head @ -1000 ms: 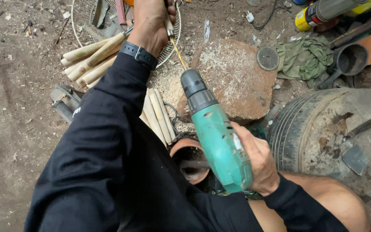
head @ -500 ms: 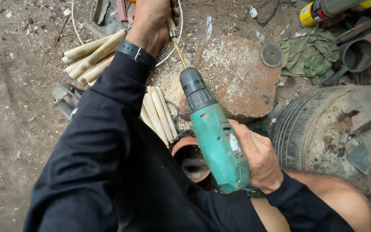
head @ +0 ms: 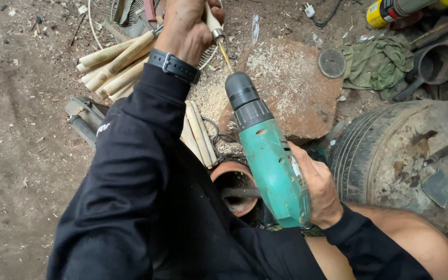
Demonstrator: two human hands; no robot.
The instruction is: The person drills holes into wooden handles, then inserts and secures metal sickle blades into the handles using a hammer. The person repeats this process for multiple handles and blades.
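Drilling is under way, by the look of it. The right hand (head: 317,189) grips a green drill (head: 268,155), its thin bit (head: 225,57) entering the metal-capped end of a pale wooden handle (head: 212,23), clenched in the left hand (head: 185,28). Next it needs steady, straight alignment. Beyond lie sawdust (head: 281,62) and more sticks (head: 112,65).

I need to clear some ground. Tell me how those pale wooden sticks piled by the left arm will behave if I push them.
The wooden sticks look round and smooth, so they would probably roll sideways rather than slide. They seem stiff and light for their size, being slim peeled wood. They lie loosely stacked on the dirt ground, so a push would likely scatter the pile.
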